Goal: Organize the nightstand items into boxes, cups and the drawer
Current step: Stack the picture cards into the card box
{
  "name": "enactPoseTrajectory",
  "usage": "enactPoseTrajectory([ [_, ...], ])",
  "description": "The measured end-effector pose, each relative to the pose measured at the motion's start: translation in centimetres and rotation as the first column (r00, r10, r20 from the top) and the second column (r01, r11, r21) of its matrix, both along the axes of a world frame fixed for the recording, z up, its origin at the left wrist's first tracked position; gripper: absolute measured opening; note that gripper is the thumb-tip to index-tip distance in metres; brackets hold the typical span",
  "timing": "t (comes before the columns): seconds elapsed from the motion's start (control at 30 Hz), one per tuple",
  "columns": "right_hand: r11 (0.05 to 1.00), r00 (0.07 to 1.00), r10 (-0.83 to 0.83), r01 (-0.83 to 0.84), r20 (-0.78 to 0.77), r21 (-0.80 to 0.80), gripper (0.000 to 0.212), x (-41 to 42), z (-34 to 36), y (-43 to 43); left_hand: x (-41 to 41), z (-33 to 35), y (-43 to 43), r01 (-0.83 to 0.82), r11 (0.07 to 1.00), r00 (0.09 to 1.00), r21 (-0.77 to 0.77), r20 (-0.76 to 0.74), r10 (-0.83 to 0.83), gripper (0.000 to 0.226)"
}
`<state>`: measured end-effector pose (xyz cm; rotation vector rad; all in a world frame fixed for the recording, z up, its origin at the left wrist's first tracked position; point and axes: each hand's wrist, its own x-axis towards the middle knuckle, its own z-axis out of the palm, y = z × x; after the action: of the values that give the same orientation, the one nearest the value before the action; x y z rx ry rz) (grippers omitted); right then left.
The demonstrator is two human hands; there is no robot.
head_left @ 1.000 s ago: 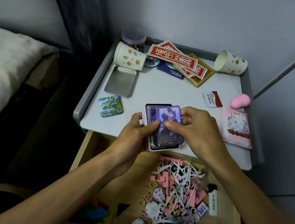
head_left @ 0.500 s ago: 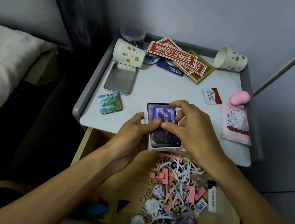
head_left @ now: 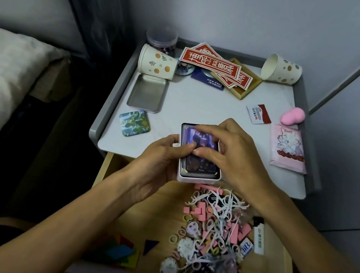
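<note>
Metal tray [head_left: 147, 92], perhaps lid, beside cup [head_left: 158, 65]

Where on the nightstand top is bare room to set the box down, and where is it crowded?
Bare: the middle, between tin and sachet; the strip between sachet and tipped cup. Crowded: the back left, with jar and red cards; the drawer's right half is heaped.

Both bare forearms enter from below and converge mid-frame. Left hand [head_left: 163, 155] grips the left side of a small white rectangular box [head_left: 198, 179], thumb over its rim. Right hand [head_left: 231, 155] arches above, curled fingers and thumb pinching the purple picture card [head_left: 198, 164] lying in it.
</note>
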<state>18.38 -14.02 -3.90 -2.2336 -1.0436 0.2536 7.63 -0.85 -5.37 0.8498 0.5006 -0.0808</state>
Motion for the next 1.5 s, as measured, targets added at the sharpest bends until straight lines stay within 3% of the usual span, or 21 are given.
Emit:
enactPoseTrajectory([
  [0.13,0.993,0.990,0.109,-0.105,0.086,-0.054,0.067,0.3,0.5,-0.4,0.2,0.4,0.5,0.022,1.000,1.000,-0.001,0.021,-0.022,0.043],
  [0.3,0.963,0.972,0.236,-0.233,0.009,-0.132,0.084,1.2,0.8,-1.1,0.1,0.6,1.1,0.049,0.998,0.998,-0.032,0.028,-0.048,0.043],
  [0.57,0.963,0.967,0.243,-0.232,0.073,-0.135,0.084,1.0,0.7,-0.6,-0.3,0.9,1.5,0.017,0.999,1.000,-0.028,0.016,-0.016,0.045],
  [0.9,0.925,0.941,0.340,-0.335,-0.004,-0.179,0.085,1.0,2.9,3.9,-1.4,2.0,4.3,-0.114,0.993,0.993,0.031,0.041,0.113,0.023],
  [0.97,0.917,0.929,0.367,-0.368,-0.033,-0.156,0.080,1.1,3.5,5.8,-1.6,2.5,5.3,-0.185,0.981,0.982,0.062,0.049,0.182,0.024],
  [1.03,0.944,0.942,0.329,-0.331,-0.059,-0.013,0.061,1.5,4.1,7.9,-1.8,3.0,6.7,-0.286,0.954,0.957,0.088,0.063,0.282,0.030],
  [1.13,0.978,0.996,0.090,-0.087,-0.006,0.191,0.023,2.9,4.1,11.4,-2.3,3.2,9.6,-0.472,0.879,0.881,0.070,0.076,0.467,0.038],
  [1.2,0.999,0.998,-0.021,0.019,0.054,0.042,0.023,3.6,3.2,13.7,-2.8,3.1,11.4,-0.581,0.814,0.812,-0.002,0.074,0.579,0.042],
  [1.3,0.942,0.993,-0.058,0.089,0.104,-0.324,0.050,3.1,1.0,16.9,-3.5,2.9,13.4,-0.666,0.742,0.737,-0.084,0.085,0.671,0.043],
  [1.4,0.893,0.981,-0.163,0.193,0.107,-0.405,0.081,2.0,-0.8,19.6,-3.7,2.8,13.8,-0.714,0.691,0.686,-0.116,0.086,0.723,0.043],
  [1.5,0.864,0.966,-0.233,0.259,0.113,-0.432,0.094,1.3,-2.1,21.5,-3.7,2.8,13.8,-0.738,0.666,0.662,-0.109,0.075,0.746,0.041],
])
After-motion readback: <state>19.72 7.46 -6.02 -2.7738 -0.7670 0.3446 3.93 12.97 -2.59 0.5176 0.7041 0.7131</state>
